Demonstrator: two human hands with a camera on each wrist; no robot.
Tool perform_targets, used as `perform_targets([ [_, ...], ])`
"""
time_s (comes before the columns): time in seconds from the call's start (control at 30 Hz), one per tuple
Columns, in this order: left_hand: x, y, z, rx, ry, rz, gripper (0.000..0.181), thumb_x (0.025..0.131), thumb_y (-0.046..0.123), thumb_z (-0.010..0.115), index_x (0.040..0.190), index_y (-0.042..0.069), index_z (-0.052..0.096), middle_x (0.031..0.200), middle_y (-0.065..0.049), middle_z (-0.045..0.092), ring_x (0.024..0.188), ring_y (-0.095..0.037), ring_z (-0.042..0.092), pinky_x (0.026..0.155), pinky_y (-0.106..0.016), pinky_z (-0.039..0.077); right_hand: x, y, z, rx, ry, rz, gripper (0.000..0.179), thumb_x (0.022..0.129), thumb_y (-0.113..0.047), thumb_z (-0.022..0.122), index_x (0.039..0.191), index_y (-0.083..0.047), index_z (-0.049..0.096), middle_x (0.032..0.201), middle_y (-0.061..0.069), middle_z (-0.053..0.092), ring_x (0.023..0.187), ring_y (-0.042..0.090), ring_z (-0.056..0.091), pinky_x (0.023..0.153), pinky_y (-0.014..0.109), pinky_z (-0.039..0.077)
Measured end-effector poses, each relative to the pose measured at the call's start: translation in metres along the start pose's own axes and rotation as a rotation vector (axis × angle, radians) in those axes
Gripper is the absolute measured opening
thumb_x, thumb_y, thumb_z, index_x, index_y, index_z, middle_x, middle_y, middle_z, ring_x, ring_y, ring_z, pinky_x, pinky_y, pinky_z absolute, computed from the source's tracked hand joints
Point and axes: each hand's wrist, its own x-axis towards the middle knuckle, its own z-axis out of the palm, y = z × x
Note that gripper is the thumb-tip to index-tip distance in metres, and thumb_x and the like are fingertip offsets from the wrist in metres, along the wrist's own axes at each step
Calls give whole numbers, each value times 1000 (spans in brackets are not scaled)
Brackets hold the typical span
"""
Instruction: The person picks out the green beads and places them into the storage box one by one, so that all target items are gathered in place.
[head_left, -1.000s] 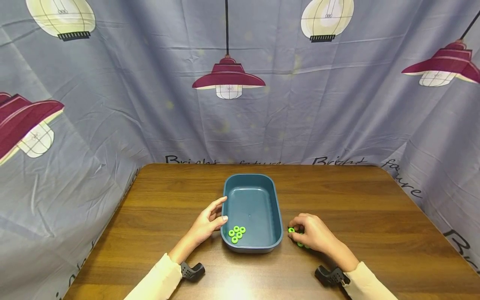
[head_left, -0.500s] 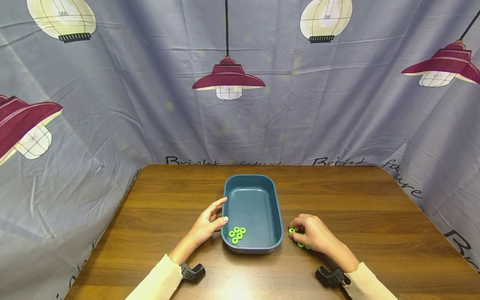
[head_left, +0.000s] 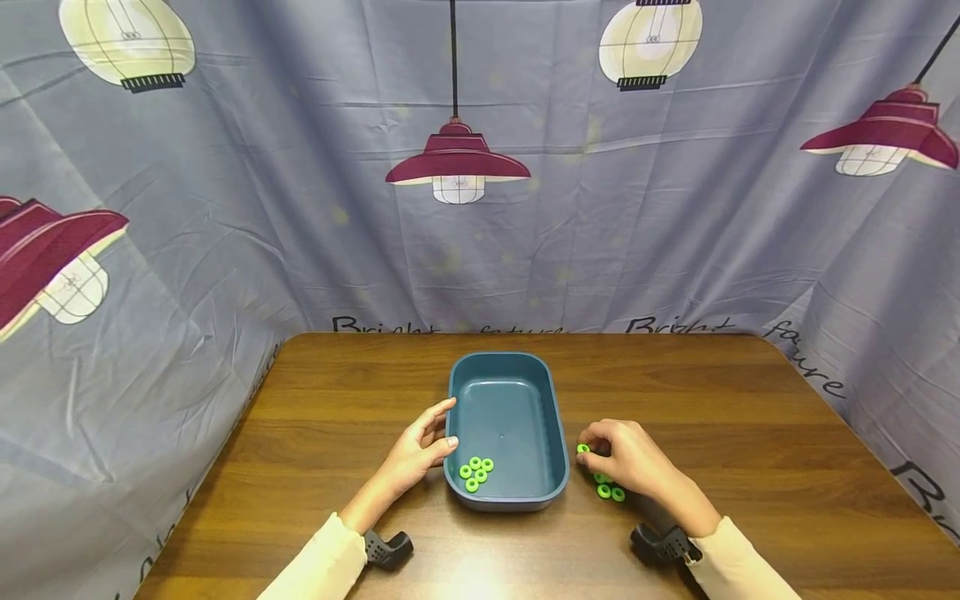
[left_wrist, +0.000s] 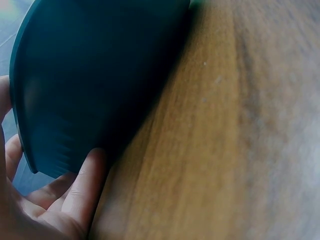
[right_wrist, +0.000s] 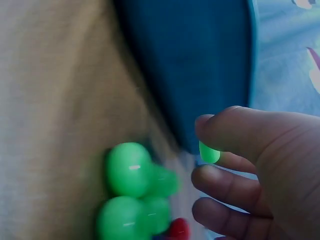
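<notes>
Brace blue rectangular plastic tray (head_left: 510, 421) at left rim with half-open left hand (head_left: 411, 454), gripping nothing. With nearly closed right hand (head_left: 632, 457), pinching small green plastic ring (head_left: 580, 447) just right of tray, press lightly; avoid nudging loose green plastic rings (head_left: 609, 495) alongside.

A curtained-off workspace — a grey-blue, lamp-printed fabric curtain (head_left: 480, 258) is hanging behind and beside a brown, wood-grain table (head_left: 697, 400).

Ten visible green rings (head_left: 472, 489), one tray (head_left: 510, 421), two hands (head_left: 411, 454)
</notes>
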Motion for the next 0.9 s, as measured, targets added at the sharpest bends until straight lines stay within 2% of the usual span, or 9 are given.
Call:
perform_targets([
  [0.27, 0, 0, -1, 8, 1, 2, 69, 99, 11, 60, 159, 3, 27, 151, -38, 39, 135, -52, 48, 91, -32, 59, 21, -6, -10, 14, 54, -14, 12, 78, -7, 80, 86, -15, 75, 67, -17, 60, 62, -9, 49, 55, 18, 45],
  [0.43, 0, 0, -2, 10, -3, 10, 69, 99, 11, 59, 159, 3, 27, 151, -38, 39, 135, -52, 48, 92, -33, 59, 39, -18, -14, 59, 64, -24, 11, 81, -7, 80, 90, -12, 77, 77, -10, 70, 67, -4, 57, 59, 24, 52],
  [0.63, 0, 0, -1, 14, -1, 10, 69, 99, 11, 59, 159, 3, 27, 151, -38, 39, 135, -52, 48, 92, -34, 59, 57, -37, -10, 103, 79, -54, 15, 81, -6, 80, 95, -6, 77, 83, -2, 73, 71, 1, 61, 63, 31, 56],
  [0.77, 1, 0, -1, 10, -4, 9, 69, 99, 11, 60, 159, 3, 27, 151, -38, 39, 136, -52, 48, 93, -34, 59, 65, -50, -6, 103, 79, -63, 16, 80, -7, 80, 96, -6, 77, 85, 0, 75, 71, 3, 63, 64, 26, 56],
  [0.9, 0, 0, -1, 11, -1, 6, 68, 99, 10, 60, 159, 3, 27, 151, -37, 39, 136, -52, 48, 93, -33, 59, 72, -64, 1, 100, 33, -40, 14, 82, -12, 80, 96, -9, 77, 87, -1, 76, 72, 7, 65, 65, 24, 55],
])
